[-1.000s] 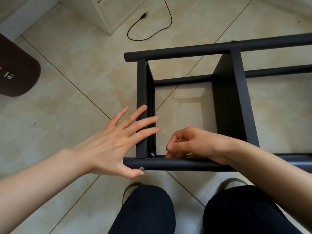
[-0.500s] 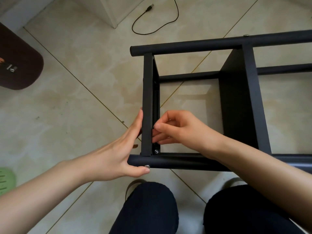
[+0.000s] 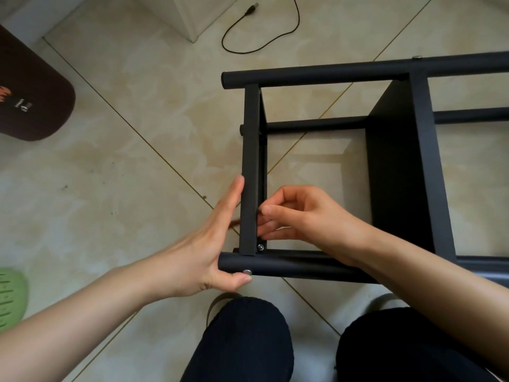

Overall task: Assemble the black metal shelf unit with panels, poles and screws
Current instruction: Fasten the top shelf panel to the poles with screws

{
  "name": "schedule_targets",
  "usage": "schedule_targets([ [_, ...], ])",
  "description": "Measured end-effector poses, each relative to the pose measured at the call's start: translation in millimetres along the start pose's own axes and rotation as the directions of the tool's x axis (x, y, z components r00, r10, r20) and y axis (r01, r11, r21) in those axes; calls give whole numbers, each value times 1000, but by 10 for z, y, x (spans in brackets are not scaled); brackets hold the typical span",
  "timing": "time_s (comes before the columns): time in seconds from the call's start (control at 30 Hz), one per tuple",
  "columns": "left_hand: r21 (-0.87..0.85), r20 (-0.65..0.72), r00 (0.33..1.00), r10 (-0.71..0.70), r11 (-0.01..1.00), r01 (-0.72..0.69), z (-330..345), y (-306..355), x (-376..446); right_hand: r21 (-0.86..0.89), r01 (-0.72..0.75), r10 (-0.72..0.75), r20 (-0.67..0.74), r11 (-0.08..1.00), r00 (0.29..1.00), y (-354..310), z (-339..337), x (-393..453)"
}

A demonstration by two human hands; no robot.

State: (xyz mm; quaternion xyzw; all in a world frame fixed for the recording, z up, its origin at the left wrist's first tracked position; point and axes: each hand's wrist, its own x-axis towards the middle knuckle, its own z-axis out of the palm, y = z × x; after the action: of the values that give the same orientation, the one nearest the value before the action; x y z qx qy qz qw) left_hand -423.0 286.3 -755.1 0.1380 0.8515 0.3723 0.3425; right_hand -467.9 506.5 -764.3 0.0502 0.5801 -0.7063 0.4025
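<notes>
Shelf (image 3: 385,166) lies on its side on the floor (image 3: 110,188), right in front of the knees, with its end panel (image 3: 249,172) between the two hands. The left hand (image 3: 203,244) is open: straight fingers press flat on the outer face of the panel, and the thumb hooks under the near pole (image 3: 289,267), just beside a screw (image 3: 247,271). The right hand (image 3: 300,219) is curled, and its fingertips (image 3: 265,209) pinch something small and dark at the inner edge of the panel, above another screw (image 3: 260,246). I judge that the step is fixing this panel to the pole.

To do it well, the left hand should hold the panel square against the pole, so that the holes stay in line. The right hand should turn the small part gently at first, so that the thread is not crossed, and tighten it only when the panel sits flush.

What the right fingers hold is too small and dark to name; it may be a screw or a key. The inner face of the panel is mostly hidden. The right part of the shelf is cut off by the edge, and so are the far ends of the poles.
</notes>
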Motion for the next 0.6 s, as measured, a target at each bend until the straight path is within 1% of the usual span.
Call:
schedule_targets([
  [0.03,164,-67,996,63,985,-51,-18,14,-3,11,-6,6,1,1000,1000,5,-4,1],
  [0.07,341,-123,982,143,935,-94,-28,22,-3,22,-14,14,2,1000,1000,10,-9,5],
  [0.1,490,-144,966,213,864,-117,-34,28,1,38,-23,23,5,999,1000,16,-19,10],
  [0.13,585,-138,959,246,802,-122,-42,40,9,55,-33,33,10,998,999,20,-24,15],
  [0.17,633,-119,960,254,764,-124,-47,44,20,73,-44,43,19,996,999,23,-30,20],
  [0.2,644,-101,963,249,755,-128,-49,42,30,89,-58,56,31,994,998,28,-36,24],
  [0.3,602,-85,967,241,786,-143,-53,28,41,97,-121,113,91,988,989,62,-61,34],
  [0.43,514,-95,971,219,846,-141,-53,14,48,-34,-220,223,115,975,968,107,-109,74],
  [0.5,475,-91,971,221,867,-153,-48,0,58,-93,-283,294,143,955,945,105,-145,104],
  [0.6,421,-109,966,233,891,-168,-20,-25,66,-80,-381,389,184,921,903,85,-178,160],
])
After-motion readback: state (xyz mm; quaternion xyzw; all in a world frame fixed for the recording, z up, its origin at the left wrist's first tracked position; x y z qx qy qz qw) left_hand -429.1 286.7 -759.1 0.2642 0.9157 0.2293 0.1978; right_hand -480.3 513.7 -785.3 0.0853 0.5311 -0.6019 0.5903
